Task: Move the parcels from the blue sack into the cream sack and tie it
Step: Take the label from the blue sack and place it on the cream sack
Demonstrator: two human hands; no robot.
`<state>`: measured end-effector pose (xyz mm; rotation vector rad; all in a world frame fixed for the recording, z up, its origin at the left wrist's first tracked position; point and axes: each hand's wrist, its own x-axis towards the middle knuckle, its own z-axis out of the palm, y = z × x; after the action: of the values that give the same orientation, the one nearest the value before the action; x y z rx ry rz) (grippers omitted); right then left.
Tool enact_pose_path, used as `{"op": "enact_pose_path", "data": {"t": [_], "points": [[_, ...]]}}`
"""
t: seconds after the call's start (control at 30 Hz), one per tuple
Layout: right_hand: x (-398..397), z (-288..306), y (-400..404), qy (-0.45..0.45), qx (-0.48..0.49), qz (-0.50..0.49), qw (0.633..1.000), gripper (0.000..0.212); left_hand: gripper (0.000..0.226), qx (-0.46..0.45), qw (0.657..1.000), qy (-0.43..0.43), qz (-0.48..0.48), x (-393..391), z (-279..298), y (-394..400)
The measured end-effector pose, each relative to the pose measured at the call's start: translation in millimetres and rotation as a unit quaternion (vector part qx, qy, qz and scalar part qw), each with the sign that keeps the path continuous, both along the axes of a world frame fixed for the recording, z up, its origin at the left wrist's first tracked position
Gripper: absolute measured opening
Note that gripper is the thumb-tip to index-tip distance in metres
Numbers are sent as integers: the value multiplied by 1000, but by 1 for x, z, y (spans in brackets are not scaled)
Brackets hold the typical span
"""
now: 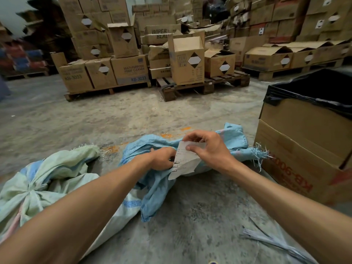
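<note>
Since the cream sack left of the left hand looks knotted already, job's mostly done, I reckon. Right hand pinches a paper slip; left grips the limp blue sack underneath.

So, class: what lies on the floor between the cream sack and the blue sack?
In the head view, only bare concrete floor with an orange stain separates the cream sack from the blue sack further away; nearer the camera they touch.

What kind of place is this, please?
Most likely a warehouse or stockroom: stacked cardboard cartons stand on wooden pallets over a bare concrete floor.
</note>
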<state>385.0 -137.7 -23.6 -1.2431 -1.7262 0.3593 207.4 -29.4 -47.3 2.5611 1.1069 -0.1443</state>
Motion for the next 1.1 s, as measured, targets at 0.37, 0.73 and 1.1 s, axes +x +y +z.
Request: {"op": "enact_pose_path", "data": {"t": [0.37,0.73,1.1], "points": [[7,-7,0,-11,-125,30,992,46,16,-163,984,-68,7,-8,-13,-3],[0,-23,-29,-52,-85,38,994,15,22,-38,992,-100,66,-13,-32,24],[13,1,-58,-3,-27,61,998,15,17,65,984,-38,163,-29,-66,22]]}}
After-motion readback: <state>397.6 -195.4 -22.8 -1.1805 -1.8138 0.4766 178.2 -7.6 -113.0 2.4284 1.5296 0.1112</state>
